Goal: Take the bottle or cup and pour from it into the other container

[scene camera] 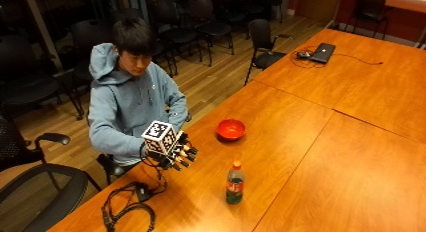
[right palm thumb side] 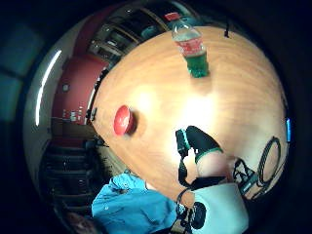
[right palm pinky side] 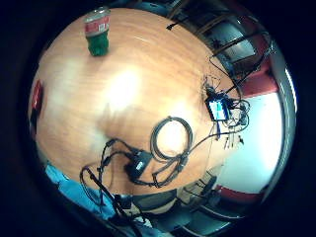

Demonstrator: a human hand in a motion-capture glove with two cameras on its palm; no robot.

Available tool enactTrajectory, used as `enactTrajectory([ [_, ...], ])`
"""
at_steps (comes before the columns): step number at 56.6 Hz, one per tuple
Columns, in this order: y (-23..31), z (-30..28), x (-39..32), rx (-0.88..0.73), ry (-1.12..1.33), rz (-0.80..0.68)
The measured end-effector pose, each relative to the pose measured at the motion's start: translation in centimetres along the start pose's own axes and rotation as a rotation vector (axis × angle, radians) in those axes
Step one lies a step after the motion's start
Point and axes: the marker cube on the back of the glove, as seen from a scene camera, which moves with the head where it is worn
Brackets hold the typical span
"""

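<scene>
A plastic bottle (scene camera: pixel 234 184) with a red cap, a red label and green liquid stands upright on the wooden table (scene camera: pixel 299 137), in front of the seated person. A red bowl (scene camera: pixel 231 128) sits further along the table near the person's edge. My gloved right hand (scene camera: pixel 176 152) hovers above the table edge, apart from both, to the left of the bottle in the outside view. Its fingers hang loosely curled and hold nothing. The palm views show the bottle (right palm pinky side: pixel 97 34) (right palm thumb side: pixel 192 51) and the bowl (right palm thumb side: pixel 123 120) at a distance on the tabletop.
A coil of black cables with a small box (scene camera: pixel 130 212) (right palm pinky side: pixel 168 148) lies on the table near the person. On the far table section rests a laptop (scene camera: pixel 323 52). Office chairs (scene camera: pixel 263 42) line the floor beside the table.
</scene>
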Motion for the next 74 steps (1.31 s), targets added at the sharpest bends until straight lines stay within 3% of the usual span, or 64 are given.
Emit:
enactTrajectory([
  [32,-6.6,2.5,1.6,0.385,-0.648,0.118],
  [58,-12.2,7.1,0.3,0.453,-0.998,0.226],
  [74,-15.8,9.4,-1.2,0.443,-1.032,0.26],
])
